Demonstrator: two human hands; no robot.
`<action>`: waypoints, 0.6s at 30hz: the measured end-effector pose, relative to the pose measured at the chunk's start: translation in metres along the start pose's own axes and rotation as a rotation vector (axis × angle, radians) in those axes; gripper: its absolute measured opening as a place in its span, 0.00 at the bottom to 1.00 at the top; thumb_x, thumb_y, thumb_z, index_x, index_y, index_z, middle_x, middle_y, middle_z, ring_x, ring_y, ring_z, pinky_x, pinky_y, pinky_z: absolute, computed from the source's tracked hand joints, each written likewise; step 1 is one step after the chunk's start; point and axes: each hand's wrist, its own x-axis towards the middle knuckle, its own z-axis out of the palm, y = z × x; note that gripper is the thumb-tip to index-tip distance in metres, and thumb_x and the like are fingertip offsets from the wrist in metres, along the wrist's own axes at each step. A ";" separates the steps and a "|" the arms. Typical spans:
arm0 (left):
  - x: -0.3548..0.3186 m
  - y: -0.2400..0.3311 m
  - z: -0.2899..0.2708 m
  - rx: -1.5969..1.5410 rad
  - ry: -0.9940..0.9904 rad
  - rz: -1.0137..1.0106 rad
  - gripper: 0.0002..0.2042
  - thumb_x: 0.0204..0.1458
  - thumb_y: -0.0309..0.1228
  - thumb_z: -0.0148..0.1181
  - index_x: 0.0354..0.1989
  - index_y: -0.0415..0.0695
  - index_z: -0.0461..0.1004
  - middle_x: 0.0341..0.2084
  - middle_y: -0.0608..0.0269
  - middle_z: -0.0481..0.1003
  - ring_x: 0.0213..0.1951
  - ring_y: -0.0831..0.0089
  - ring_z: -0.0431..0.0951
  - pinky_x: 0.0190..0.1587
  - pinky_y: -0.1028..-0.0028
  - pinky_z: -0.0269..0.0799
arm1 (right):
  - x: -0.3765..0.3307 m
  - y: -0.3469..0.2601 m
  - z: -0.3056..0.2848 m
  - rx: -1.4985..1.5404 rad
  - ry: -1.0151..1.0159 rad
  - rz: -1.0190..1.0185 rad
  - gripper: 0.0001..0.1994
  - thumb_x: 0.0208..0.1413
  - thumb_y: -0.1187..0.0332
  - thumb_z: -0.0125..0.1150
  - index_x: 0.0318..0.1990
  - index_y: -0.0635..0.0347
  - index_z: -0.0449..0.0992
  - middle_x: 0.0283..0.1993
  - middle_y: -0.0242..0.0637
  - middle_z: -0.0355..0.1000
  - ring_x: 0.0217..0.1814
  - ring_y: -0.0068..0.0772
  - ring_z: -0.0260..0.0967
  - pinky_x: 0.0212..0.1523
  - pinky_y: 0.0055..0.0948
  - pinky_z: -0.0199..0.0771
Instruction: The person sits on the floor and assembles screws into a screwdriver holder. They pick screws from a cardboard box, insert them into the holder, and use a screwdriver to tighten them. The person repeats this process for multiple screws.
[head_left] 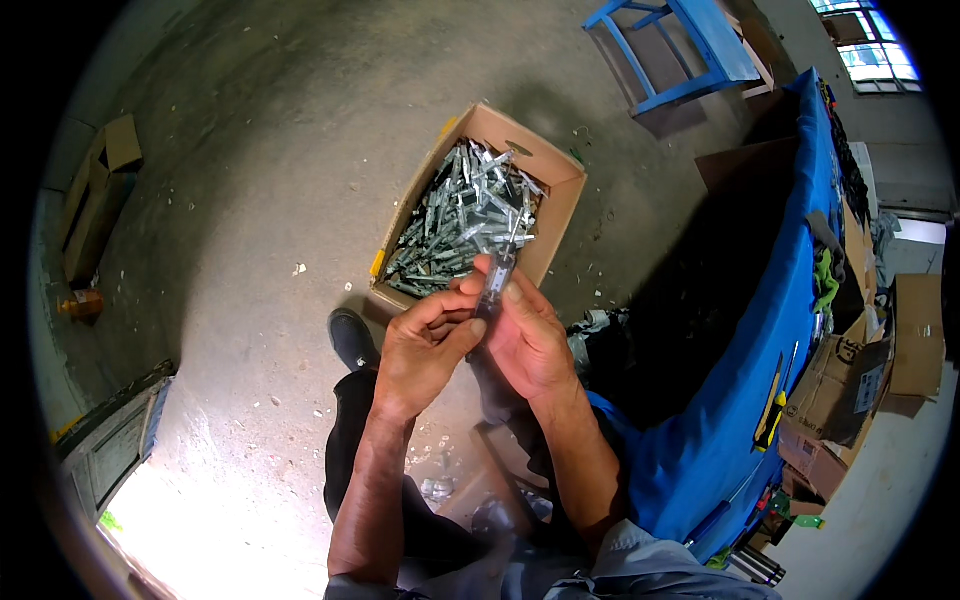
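In front of me, both hands hold a slim clear-plastic piece (497,276) with a pale strip on it. A thin shaft seems to rise from its far end, over the carton. My left hand (425,345) has thumb and fingers closed on its near end. My right hand (530,335) steadies it from the right, thumb against its side. Just beyond the hands, an open cardboard carton (563,190) stands on the floor, holding a heap of similar slim clear and grey-green pieces (460,215). The exact kind of piece is too small to make out.
At right, a blue-covered table (690,400) carries a yellow-and-black tool (770,420) and cardboard boxes (835,390). A blue stool (715,50) stands at the back right. Another carton (105,200) lies far left. My shoe (352,340) is left of the carton's near end.
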 end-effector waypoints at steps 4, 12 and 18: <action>-0.001 0.001 -0.001 -0.015 0.009 -0.005 0.13 0.59 0.16 0.64 0.52 0.37 0.79 0.44 0.65 0.82 0.45 0.79 0.81 0.53 0.77 0.78 | 0.001 0.001 0.000 0.022 -0.021 0.005 0.23 0.75 0.63 0.49 0.70 0.67 0.65 0.59 0.43 0.75 0.65 0.34 0.71 0.69 0.37 0.68; -0.001 0.000 -0.002 0.004 0.019 -0.001 0.13 0.58 0.15 0.64 0.51 0.37 0.79 0.44 0.65 0.82 0.45 0.79 0.81 0.51 0.77 0.79 | 0.001 0.002 0.000 0.022 -0.036 -0.005 0.23 0.75 0.63 0.50 0.70 0.68 0.65 0.59 0.45 0.75 0.66 0.36 0.71 0.70 0.39 0.67; -0.013 0.000 -0.014 0.055 0.066 0.063 0.14 0.61 0.22 0.64 0.54 0.36 0.78 0.45 0.59 0.82 0.45 0.74 0.81 0.51 0.75 0.77 | 0.001 0.016 0.006 -0.011 -0.027 0.007 0.24 0.75 0.58 0.52 0.70 0.62 0.68 0.58 0.38 0.76 0.61 0.29 0.73 0.65 0.33 0.69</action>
